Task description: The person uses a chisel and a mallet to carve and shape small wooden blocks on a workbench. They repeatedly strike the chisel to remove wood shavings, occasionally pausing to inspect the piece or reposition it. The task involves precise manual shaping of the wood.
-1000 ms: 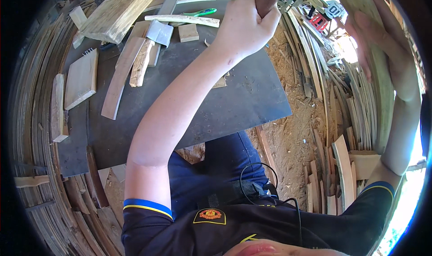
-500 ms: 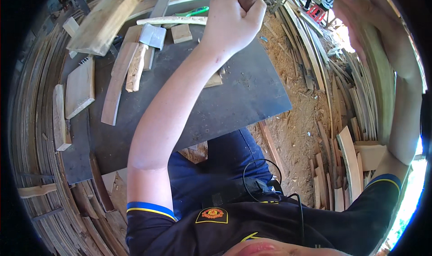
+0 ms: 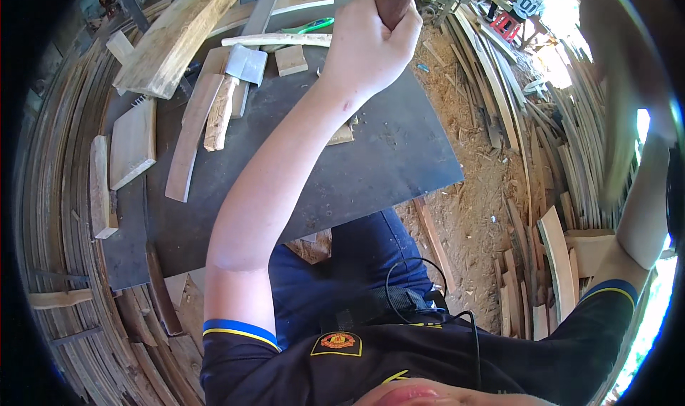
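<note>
My left hand point(image 3: 374, 42) is wrapped round a thick reddish-brown wooden handle point(image 3: 394, 8) above the dark work table point(image 3: 385, 163). The picture's top edge cuts off the upper end of that handle. At the far right my right arm point(image 3: 635, 220) is raised, its hand smeared by motion and close to the lens. A long pale wooden stick point(image 3: 622, 142), also blurred, hangs in the air at that hand. Left of my left forearm lies a hatchet point(image 3: 246, 65) with a wide steel head and a rough wooden handle.
Several wood offcuts point(image 3: 134, 143) lie on the table, with a green-handled tool point(image 3: 310, 26) behind. A large plank point(image 3: 178, 38) slants in at upper left. Stacked strips point(image 3: 57, 213) line the left; more boards point(image 3: 556, 252) stand right. Far off, a person point(image 3: 528, 5) sits on a red stool.
My right hand has swung outward to the right with the wooden stick, now more blurred. The left hand keeps its hold, nearly still. The view has shifted slightly.
</note>
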Motion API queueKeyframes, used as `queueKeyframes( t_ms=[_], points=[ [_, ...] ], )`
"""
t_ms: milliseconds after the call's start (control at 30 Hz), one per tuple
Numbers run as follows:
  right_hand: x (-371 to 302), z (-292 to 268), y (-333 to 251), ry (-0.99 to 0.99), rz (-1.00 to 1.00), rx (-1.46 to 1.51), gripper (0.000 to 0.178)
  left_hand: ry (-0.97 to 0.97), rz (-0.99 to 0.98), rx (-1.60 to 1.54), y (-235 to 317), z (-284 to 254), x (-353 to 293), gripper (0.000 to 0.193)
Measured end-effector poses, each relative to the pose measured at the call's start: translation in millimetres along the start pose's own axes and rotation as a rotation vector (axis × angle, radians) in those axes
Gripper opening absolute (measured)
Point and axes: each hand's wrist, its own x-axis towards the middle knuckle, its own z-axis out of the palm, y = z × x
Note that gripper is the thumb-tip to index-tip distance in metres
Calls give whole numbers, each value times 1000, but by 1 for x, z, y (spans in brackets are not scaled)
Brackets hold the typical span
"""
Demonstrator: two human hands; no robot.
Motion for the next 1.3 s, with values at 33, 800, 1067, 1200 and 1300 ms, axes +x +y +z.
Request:
queueKeyframes(
  t_ms=[33, 800, 1067, 1200, 1300],
  points=[
    [-8, 3, 4, -16, 28, -8, 66, -21, -22, -28, 3, 1, 0, 24],
    [40, 292, 141, -210, 28, -65, 62, -48, -225, -350, -10, 0, -5, 16],
    [57, 259, 98, -2, 113, -6, 35, -46, -269, -362, -1, -9, -11, 18],
    [52, 199, 58, 434, -193, 659, 29, -52, -149, -296, -6, -3, -11, 13],
    [65, 193, 4, 747, -464, 580, 35, -14, 39, -151, -43, -16, -16, 57]
  ],
)
